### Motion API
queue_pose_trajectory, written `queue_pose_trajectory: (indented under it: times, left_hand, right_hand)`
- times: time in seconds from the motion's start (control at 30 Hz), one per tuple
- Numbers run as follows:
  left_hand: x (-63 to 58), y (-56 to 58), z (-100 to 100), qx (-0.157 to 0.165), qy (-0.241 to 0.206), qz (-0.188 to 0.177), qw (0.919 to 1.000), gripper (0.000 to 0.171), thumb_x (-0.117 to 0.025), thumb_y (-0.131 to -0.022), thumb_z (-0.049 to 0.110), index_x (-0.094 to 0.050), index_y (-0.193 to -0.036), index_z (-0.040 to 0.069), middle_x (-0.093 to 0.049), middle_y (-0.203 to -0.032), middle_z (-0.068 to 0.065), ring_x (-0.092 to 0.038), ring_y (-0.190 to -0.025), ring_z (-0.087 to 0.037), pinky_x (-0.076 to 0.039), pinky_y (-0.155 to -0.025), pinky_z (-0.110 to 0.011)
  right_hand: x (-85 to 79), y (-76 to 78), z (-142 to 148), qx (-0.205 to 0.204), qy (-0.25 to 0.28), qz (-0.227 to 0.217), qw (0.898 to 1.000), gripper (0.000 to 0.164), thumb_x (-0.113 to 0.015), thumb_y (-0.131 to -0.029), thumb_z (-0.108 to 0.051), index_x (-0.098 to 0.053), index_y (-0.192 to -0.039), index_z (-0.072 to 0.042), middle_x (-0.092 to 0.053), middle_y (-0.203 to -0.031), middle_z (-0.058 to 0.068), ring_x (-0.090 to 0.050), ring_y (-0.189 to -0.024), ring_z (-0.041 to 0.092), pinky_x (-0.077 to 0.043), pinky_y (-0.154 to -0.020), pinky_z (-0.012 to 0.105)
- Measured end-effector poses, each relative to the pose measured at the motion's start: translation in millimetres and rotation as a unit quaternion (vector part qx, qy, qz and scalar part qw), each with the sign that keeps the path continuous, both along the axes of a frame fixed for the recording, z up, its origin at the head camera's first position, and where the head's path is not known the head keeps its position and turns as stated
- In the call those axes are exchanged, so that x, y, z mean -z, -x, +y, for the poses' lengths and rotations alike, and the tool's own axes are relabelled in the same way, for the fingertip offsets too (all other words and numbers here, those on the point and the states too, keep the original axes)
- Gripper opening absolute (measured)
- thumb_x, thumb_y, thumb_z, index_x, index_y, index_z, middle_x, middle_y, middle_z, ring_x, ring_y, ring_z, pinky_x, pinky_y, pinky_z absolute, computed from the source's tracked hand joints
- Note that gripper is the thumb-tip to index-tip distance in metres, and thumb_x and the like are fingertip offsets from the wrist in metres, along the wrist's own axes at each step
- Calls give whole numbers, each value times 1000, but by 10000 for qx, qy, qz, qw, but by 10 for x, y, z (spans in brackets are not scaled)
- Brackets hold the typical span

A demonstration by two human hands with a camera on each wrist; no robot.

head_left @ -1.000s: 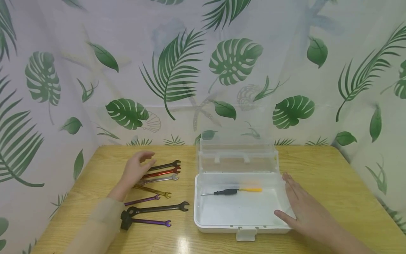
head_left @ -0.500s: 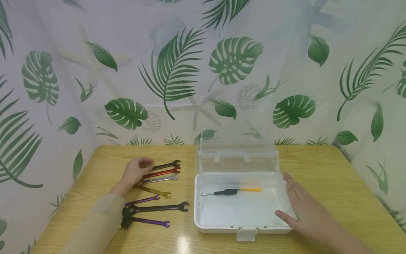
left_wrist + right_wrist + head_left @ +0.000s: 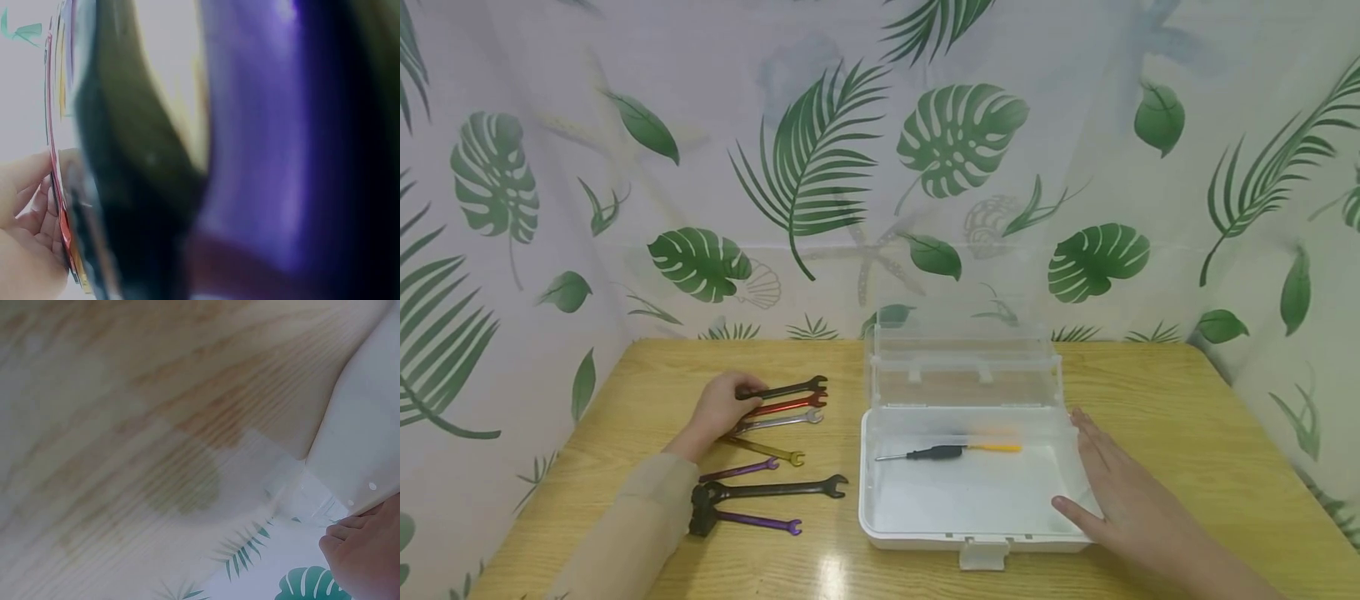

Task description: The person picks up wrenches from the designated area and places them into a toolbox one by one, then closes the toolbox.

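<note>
In the head view my left hand (image 3: 724, 410) is at the left end of the farthest black wrench (image 3: 788, 389), pinching it between thumb and fingers. Close in front of it lie a red wrench (image 3: 790, 405) and a silver wrench (image 3: 782, 421). In the left wrist view that hand (image 3: 28, 231) reaches the row's edge, while a blurred purple wrench (image 3: 256, 137) fills the foreground. My right hand (image 3: 1131, 496) lies straight-fingered along the right side of the white toolbox (image 3: 872, 517), its thumb over the rim. The right wrist view shows its curved knuckles (image 3: 365, 550) beside the box.
Nearer me are a gold wrench (image 3: 775, 452), two purple wrenches and a large black wrench (image 3: 782, 490). A black-handled screwdriver (image 3: 934, 453) and an orange-handled tool (image 3: 1000, 448) lie in the toolbox. Its clear lid (image 3: 962, 383) stands raised at the back.
My left hand has come down slightly, and its raised fingers have closed onto the end of the far black wrench. The right hand stays against the toolbox.
</note>
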State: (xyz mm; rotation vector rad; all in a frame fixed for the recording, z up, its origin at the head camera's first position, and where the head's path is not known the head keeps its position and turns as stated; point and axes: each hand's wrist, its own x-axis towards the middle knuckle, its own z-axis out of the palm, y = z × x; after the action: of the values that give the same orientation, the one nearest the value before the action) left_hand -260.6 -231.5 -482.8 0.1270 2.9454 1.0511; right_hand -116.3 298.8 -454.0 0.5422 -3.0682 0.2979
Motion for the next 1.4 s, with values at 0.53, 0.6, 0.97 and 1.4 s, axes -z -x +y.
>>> queue_pose_trajectory:
  times: [0.53, 0.6, 0.97, 1.4]
  left_hand:
    - [3, 28, 24, 147, 520, -83, 9985, 18, -66, -101, 1, -71, -116, -6, -72, -120, -26, -66, -117, -43, -52, -107, -58]
    - [-18, 23, 29, 139, 507, -140, 9985, 17, -67, -101, 1, -71, -116, -6, -73, -120, -26, -67, -117, -42, -52, -107, -58]
    - [-83, 39, 15, 343, 808, -154, 9960, 17, -69, -101, 4, -73, -116, -4, -76, -119, -24, -71, -115, -41, -55, -104, -57]
    - [-154, 2, 47, 358, 537, 151, 9978, 17, -69, -100, 1, -75, -114, -5, -77, -114, -23, -73, -107, -38, -58, -98, -56]
  right_hand:
    - [37, 22, 33, -286, 13, 514, 9983, 98, -68, -100, -52, -28, -159, 16, -27, -171, 30, -34, -155, 46, 18, -113, 0]
    - [36, 21, 31, -288, 1, 515, 9983, 98, -68, -100, -52, -28, -159, 16, -27, -171, 30, -35, -154, 46, 18, -113, 0]
    - [18, 7, 27, -231, 21, 463, 9987, 99, -68, -100, -52, -27, -160, 16, -27, -171, 30, -37, -153, 47, 17, -112, 0]
    - [26, 0, 34, -249, -9, 517, 9984, 98, -67, -101, -52, -27, -160, 15, -27, -172, 29, -37, -154, 46, 17, -112, 0]
